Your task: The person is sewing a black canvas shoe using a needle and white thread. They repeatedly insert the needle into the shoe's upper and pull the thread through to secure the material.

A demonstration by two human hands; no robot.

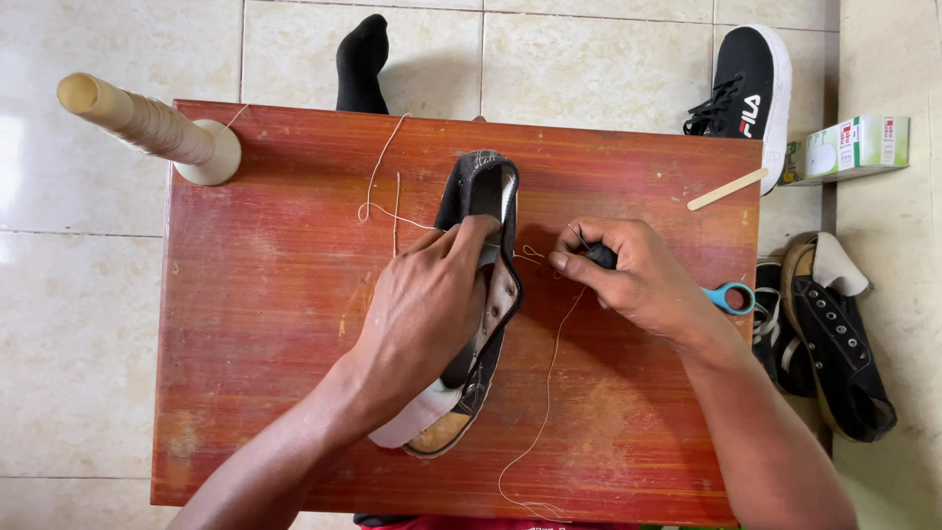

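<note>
A worn black shoe (pixel 481 191) lies on its side on a red-brown wooden table (pixel 265 324), toe toward the far edge, heel near me. My left hand (pixel 422 309) presses on the shoe's upper and holds it steady. My right hand (pixel 628 275) is just right of the shoe, fingers closed on a small dark tool handle (pixel 601 256). Pale thread (pixel 548 393) runs from the shoe across the table toward my side, and more thread (pixel 378 186) loops to the left of the toe.
A thread spool cone (pixel 147 126) stands at the table's far left corner. A flat wooden stick (pixel 726 188) and blue-handled scissors (pixel 731 297) lie at the right edge. Black shoes (pixel 834 334), another black sneaker (pixel 746 83), a small box (pixel 849 147) and a socked foot (pixel 361 64) are on the tiled floor.
</note>
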